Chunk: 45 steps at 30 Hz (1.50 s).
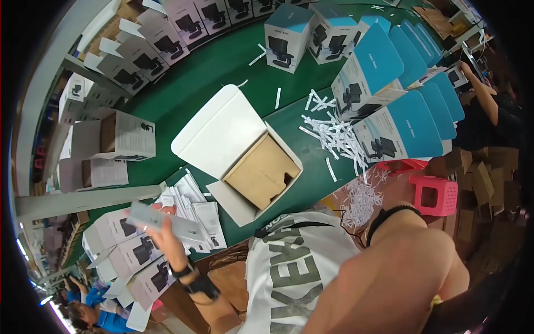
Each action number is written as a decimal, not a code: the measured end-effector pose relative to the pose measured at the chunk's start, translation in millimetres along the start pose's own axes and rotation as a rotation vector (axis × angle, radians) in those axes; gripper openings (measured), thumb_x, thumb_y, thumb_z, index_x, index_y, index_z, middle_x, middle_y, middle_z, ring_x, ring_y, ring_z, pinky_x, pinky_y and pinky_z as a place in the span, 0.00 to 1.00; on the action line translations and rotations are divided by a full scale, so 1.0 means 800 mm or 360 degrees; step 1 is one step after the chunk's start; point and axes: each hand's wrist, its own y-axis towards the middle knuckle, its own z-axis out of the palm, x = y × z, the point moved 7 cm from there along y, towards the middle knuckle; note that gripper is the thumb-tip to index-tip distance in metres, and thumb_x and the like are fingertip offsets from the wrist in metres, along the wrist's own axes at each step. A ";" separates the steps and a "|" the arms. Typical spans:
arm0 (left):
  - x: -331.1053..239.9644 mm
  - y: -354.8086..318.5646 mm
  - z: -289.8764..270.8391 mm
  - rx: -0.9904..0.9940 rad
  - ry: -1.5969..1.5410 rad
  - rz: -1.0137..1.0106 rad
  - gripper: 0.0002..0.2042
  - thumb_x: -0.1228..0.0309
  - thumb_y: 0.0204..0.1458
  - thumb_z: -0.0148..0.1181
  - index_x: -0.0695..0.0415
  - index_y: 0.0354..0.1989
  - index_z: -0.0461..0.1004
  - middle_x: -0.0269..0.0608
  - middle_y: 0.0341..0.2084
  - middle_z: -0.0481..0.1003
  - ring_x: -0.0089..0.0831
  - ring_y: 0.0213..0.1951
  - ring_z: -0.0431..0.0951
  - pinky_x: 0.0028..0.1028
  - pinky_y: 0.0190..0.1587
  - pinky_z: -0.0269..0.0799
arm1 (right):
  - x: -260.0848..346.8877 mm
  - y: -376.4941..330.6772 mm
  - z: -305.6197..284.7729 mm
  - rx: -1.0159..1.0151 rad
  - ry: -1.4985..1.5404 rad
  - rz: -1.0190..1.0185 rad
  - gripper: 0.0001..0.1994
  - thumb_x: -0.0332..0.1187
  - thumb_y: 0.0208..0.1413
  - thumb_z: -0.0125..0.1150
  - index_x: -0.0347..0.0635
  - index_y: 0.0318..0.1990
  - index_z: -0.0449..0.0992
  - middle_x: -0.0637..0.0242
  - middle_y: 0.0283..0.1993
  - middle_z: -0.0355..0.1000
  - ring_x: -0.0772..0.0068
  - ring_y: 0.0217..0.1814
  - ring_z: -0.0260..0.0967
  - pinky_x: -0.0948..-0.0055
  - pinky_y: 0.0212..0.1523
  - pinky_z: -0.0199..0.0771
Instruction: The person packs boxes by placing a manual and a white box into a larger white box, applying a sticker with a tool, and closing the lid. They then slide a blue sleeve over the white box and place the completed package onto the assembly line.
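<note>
My left hand (167, 236) is closed around a flat, translucent grey-white packet (167, 222), holding it above a pile of white leaflets (189, 203) at the table's left edge. My right hand (386, 273) is raised very close to the camera at the lower right, large and blurred, a black band (394, 212) beside it; its fingers cannot be made out. Between the hands, on the green table, an open white box (222, 131) stands with its lid folded back. A brown cardboard insert (261, 172) with notched cutouts fills it.
Teal-flapped open boxes (378, 61) stand at the right beside scattered white paper strips (339, 136). White picture boxes (161, 44) line the back and left. A pink stool (434, 195) and brown cartons (484, 183) are right of the table. Another person's arm (481, 92) shows far right.
</note>
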 end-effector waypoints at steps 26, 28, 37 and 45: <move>-0.167 -0.086 0.236 0.0729 0.1745 0.1181 0.41 0.67 0.45 0.77 0.56 0.69 0.62 0.64 0.63 0.65 0.58 0.62 0.68 0.53 0.67 0.61 | 0.043 -0.002 -0.026 0.0157 -0.0100 -0.0156 0.05 0.31 0.64 0.58 0.40 0.43 0.73 0.63 0.28 0.74 0.70 0.30 0.66 0.70 0.31 0.66; -0.156 -0.095 0.215 0.0618 0.1127 0.0854 0.45 0.64 0.45 0.78 0.62 0.72 0.58 0.65 0.66 0.63 0.63 0.66 0.64 0.52 0.69 0.58 | 0.000 0.053 0.022 0.0173 -0.0109 -0.0219 0.04 0.31 0.64 0.58 0.41 0.42 0.74 0.63 0.28 0.74 0.70 0.31 0.66 0.70 0.32 0.66; -0.070 -0.104 0.251 0.0875 0.1487 0.0752 0.48 0.64 0.48 0.76 0.69 0.74 0.53 0.68 0.72 0.54 0.68 0.71 0.57 0.55 0.72 0.54 | -0.220 0.087 -0.133 -0.0348 -0.1371 0.0165 0.27 0.34 0.58 0.73 0.36 0.61 0.68 0.59 0.57 0.68 0.66 0.54 0.70 0.69 0.54 0.74; -0.069 -0.103 0.280 0.0805 0.1949 0.0868 0.46 0.63 0.48 0.73 0.65 0.74 0.56 0.69 0.74 0.52 0.68 0.73 0.53 0.57 0.73 0.51 | -0.209 0.083 -0.105 -0.0385 -0.2031 -0.0270 0.33 0.33 0.53 0.75 0.35 0.64 0.65 0.51 0.57 0.66 0.54 0.60 0.67 0.61 0.60 0.70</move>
